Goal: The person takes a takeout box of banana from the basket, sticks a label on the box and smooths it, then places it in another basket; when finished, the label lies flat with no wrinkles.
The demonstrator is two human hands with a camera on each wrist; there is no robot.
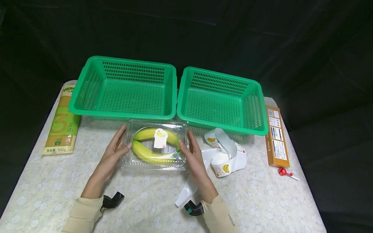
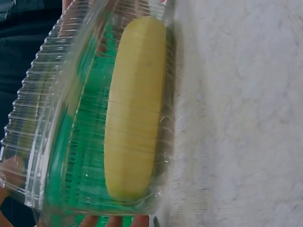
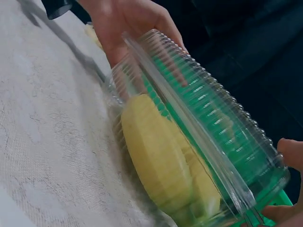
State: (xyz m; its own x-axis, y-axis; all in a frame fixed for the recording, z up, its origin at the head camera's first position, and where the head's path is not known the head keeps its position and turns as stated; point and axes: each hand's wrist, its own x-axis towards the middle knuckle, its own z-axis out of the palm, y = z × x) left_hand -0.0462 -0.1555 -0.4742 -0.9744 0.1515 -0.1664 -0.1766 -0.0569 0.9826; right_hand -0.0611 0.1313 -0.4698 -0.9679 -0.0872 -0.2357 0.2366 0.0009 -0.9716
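Beige sleeves (image 1: pixel 85 210) reach to the left hand (image 1: pixel 110 158) and right hand (image 1: pixel 196 160), both partly closed, gripping opposite ends of a clear box (image 1: pixel 172 165) holding bananas (image 1: pixel 141 151), just nearer than the left green basket (image 1: pixel 125 116).

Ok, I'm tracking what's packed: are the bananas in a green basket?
No, the bananas lie in the clear box, between the left hand and the right hand.

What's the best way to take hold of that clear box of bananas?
I'd grip the clear box by its two short ends, one hand from each side, as the left hand and right hand do: it looks wider than deep, and the left green basket crowds its far edge.
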